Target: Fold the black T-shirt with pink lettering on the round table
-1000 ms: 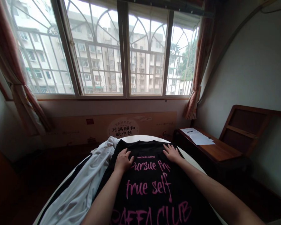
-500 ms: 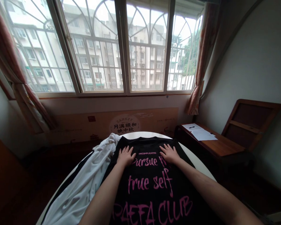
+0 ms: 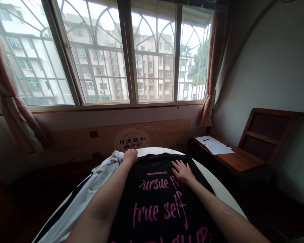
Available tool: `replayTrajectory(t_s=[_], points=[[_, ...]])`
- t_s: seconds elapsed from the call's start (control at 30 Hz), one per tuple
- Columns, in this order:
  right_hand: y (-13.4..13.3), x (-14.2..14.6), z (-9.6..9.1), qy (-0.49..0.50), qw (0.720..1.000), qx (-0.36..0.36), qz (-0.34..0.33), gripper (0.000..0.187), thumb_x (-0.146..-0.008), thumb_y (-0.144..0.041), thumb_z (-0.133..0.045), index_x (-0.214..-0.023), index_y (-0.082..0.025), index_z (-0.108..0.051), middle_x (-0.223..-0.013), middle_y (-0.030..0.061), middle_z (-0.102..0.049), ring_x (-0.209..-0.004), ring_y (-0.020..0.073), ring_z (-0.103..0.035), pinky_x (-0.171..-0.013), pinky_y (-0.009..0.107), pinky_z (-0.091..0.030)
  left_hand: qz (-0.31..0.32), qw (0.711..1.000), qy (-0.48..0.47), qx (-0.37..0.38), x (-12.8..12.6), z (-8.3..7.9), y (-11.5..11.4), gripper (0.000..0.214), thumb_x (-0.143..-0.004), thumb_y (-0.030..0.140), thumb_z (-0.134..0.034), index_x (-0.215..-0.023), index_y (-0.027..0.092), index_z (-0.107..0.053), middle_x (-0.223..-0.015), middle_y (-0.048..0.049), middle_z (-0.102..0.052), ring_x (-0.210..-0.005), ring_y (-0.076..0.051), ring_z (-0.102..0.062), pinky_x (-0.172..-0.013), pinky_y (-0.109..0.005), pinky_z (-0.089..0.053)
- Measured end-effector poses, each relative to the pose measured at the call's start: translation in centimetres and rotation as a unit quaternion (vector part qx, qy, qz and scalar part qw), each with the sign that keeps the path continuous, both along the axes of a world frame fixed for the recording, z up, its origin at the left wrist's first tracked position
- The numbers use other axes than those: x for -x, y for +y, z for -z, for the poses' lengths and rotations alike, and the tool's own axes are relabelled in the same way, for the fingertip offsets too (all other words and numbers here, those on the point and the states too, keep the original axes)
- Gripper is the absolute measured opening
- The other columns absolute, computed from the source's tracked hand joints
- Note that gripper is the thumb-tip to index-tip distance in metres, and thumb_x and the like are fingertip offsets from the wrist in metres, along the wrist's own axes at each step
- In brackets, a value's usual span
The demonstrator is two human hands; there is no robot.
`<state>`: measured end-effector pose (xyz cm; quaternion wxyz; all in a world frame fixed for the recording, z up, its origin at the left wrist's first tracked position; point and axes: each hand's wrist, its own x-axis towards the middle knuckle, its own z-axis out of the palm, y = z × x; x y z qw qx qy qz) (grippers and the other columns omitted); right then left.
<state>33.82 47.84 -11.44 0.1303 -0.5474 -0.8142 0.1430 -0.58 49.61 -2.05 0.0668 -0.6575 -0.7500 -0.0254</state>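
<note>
A black T-shirt (image 3: 154, 197) with pink lettering lies spread over a round white table (image 3: 228, 192). My left hand (image 3: 130, 156) is at the shirt's far left corner, its fingers curled and closed on the edge there; the fingertips are partly hidden. My right hand (image 3: 183, 172) rests flat on the upper right of the shirt, fingers spread, covering part of the print. A crumpled white garment (image 3: 91, 190) lies along the shirt's left side, partly behind my left forearm.
To the right stands a wooden bench-like seat (image 3: 258, 158) with white papers (image 3: 215, 145) and a pen on it. A printed panel (image 3: 164, 131) stands beyond the table, under a barred window (image 3: 154, 67) with curtains (image 3: 206, 108) at both sides.
My left hand has moved from lying flat on the shirt to its far left corner, and its fingers have closed. My right hand stays flat on the shirt. The view has shifted slightly.
</note>
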Motion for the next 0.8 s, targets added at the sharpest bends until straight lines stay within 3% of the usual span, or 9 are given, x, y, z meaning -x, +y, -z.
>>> replayTrajectory(t_s=[0.13, 0.27, 0.47, 0.57, 0.67, 0.8], points=[[0.1, 0.0, 0.1, 0.007, 1.0, -0.002, 0.001, 0.064, -0.101, -0.061, -0.027, -0.159, -0.033, -0.029, -0.168, 0.0057, -0.023, -0.156, 0.0269, -0.013, -0.123, 0.052, -0.005, -0.026, 0.999, 0.0, 0.031, 0.8, 1.0, 2.3, 0.035, -0.094, 0.045, -0.062, -0.115, 0.016, -0.068, -0.123, -0.01, -0.068, -0.114, -0.025, -0.064, -0.101, -0.049, -0.049], [0.2, 0.0, 0.0, 0.01, 1.0, -0.001, 0.005, 0.064, -0.102, -0.061, -0.027, -0.159, -0.033, -0.029, -0.167, 0.0054, -0.025, -0.156, 0.0263, -0.014, -0.123, 0.051, -0.006, -0.028, 0.998, -0.015, 0.049, 1.5, 2.2, 3.4, 0.025, -0.083, 0.043, -0.07, -0.098, 0.024, -0.076, -0.115, -0.0102, -0.075, -0.114, -0.031, -0.065, -0.103, -0.05, -0.043], [0.1, 0.0, -0.2, 0.013, 1.0, 0.007, 0.008, 0.062, -0.101, -0.06, -0.029, -0.157, -0.032, -0.035, -0.166, 0.0052, -0.029, -0.155, 0.0268, -0.017, -0.124, 0.053, -0.007, -0.045, 0.999, -0.014, 0.002, 1.7, 3.2, 3.9, 0.026, -0.088, 0.027, -0.053, -0.1, 0.022, -0.076, -0.118, -0.0158, -0.074, -0.115, -0.034, -0.064, -0.106, -0.058, -0.035], [0.2, -0.1, -0.1, 0.015, 1.0, 0.005, 0.004, 0.062, -0.102, -0.059, -0.029, -0.156, -0.031, -0.037, -0.165, 0.0055, -0.031, -0.155, 0.0273, -0.019, -0.123, 0.053, -0.008, -0.036, 0.999, -0.013, -0.017, 1.2, 3.5, 4.1, 0.03, -0.09, 0.028, -0.049, -0.101, 0.018, -0.076, -0.119, -0.0184, -0.073, -0.114, -0.036, -0.064, -0.108, -0.061, -0.032], [0.3, -0.1, 0.0, 0.016, 1.0, 0.003, 0.001, 0.062, -0.102, -0.059, -0.029, -0.156, -0.03, -0.038, -0.164, 0.0056, -0.033, -0.154, 0.0281, -0.02, -0.123, 0.054, -0.008, 0.013, 0.999, -0.019, -0.024, 0.4, 3.9, 4.5, 0.032, -0.092, 0.029, -0.046, -0.1, 0.02, -0.076, -0.117, -0.0146, -0.074, -0.112, -0.031, -0.065, -0.108, -0.052, -0.037], [0.5, -0.1, 0.1, 0.018, 1.0, 0.002, 0.004, 0.061, -0.102, -0.058, -0.029, -0.155, -0.03, -0.039, -0.163, 0.0055, -0.035, -0.154, 0.0277, -0.021, -0.123, 0.054, -0.008, 0.078, 0.996, -0.037, -0.016, -0.5, 4.6, 4.9, 0.029, -0.088, 0.024, -0.051, -0.096, 0.025, -0.078, -0.114, -0.0075, -0.075, -0.11, -0.025, -0.065, -0.094, -0.033, -0.049]])
